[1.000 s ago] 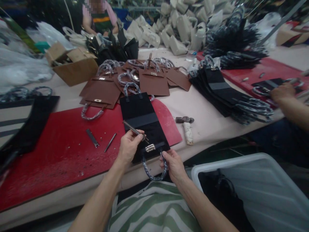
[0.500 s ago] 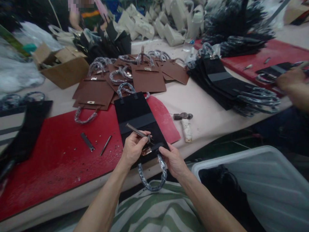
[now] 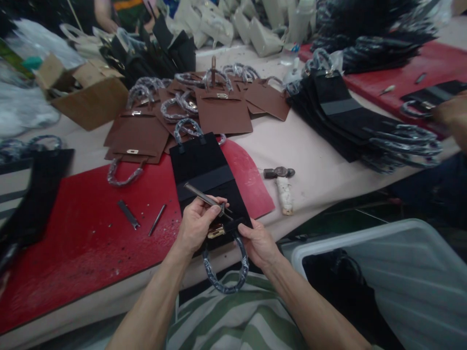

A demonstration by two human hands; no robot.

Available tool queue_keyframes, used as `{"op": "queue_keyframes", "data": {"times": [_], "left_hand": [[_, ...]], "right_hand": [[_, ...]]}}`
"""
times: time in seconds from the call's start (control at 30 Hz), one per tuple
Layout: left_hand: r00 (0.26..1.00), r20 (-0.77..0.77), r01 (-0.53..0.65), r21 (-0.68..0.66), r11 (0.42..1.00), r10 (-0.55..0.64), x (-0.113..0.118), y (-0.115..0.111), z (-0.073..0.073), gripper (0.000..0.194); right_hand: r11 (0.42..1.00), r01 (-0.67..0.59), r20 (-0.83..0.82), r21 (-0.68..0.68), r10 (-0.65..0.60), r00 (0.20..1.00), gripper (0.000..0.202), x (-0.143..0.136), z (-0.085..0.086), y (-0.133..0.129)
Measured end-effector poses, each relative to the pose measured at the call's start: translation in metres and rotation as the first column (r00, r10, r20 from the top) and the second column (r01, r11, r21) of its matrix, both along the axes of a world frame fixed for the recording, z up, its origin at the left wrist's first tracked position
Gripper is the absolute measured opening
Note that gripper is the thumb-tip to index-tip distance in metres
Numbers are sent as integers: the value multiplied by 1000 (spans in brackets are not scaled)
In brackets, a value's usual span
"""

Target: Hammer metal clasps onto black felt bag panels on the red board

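Observation:
My left hand (image 3: 197, 222) is closed round a long metal punch (image 3: 200, 193), whose lower end lies over the black bag panel (image 3: 215, 189). A gold clasp (image 3: 216, 232) sits on the panel just under my left fingers. My right hand (image 3: 258, 239) pinches the panel's near edge beside the clasp, thumb on top. From that edge a plastic-wrapped handle (image 3: 226, 289) hangs toward my lap, and a second wrapped handle (image 3: 187, 127) stands at the far end. The panel lies partly on the red mat (image 3: 105, 262).
A hammer (image 3: 281, 187) lies right of the panel; a slotted metal tool (image 3: 128, 214) and a thin rod (image 3: 156, 220) lie left. Brown bag panels (image 3: 223, 114), stacked black panels (image 3: 343, 109) and a cardboard box (image 3: 85, 104) are beyond. A plastic bin (image 3: 408, 257) stands at right.
The view has shifted a little. The punch is still in my left hand, and my right hand keeps its hold on the panel. The clasp shows slightly more fully.

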State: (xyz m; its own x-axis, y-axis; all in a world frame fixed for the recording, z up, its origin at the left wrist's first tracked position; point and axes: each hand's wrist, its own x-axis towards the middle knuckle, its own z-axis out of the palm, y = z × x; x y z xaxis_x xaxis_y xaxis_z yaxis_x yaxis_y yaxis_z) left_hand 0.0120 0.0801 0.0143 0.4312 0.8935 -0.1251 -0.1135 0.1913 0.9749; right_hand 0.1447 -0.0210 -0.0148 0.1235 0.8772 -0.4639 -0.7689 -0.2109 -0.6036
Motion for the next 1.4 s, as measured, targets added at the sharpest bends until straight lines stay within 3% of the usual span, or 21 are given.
{"op": "queue_keyframes", "data": {"times": [0.17, 0.33, 0.53, 0.97, 1.1, 1.23, 1.3, 1.4], "left_hand": [[999, 15, -32, -21, 999, 32, -5, 2, -1, 34], [999, 42, -22, -6, 1000, 22, -5, 3, -1, 28], [1000, 23, 9, 9, 1000, -9, -3, -3, 2, 22], [993, -113, 30, 93, 995, -20, 0, -9, 7, 21], [989, -145, 7, 126, 992, 11, 2, -13, 3, 19], [992, -119, -27, 151, 988, 45, 3, -11, 4, 18], [992, -121, -26, 138, 990, 43, 3, -9, 6, 20], [989, -139, -29, 116, 993, 45, 3, -8, 8, 23]], "right_hand": [[997, -34, 110, 64, 27, 994, 41, -1, 1, 3], [999, -52, 239, 15, 47, 970, 35, 2, 0, 4], [999, -34, 173, -11, 36, 984, 45, 1, 2, 6], [999, -30, 163, 27, 25, 986, 43, 0, 2, 9], [994, -66, 222, 83, 47, 974, 42, 6, 3, 9], [966, -199, 275, 163, 149, 950, 40, 14, 6, 9], [958, -242, 251, 152, 199, 947, 40, 15, 5, 7], [977, -194, 234, 88, 169, 957, 40, 11, 0, 5]]}}
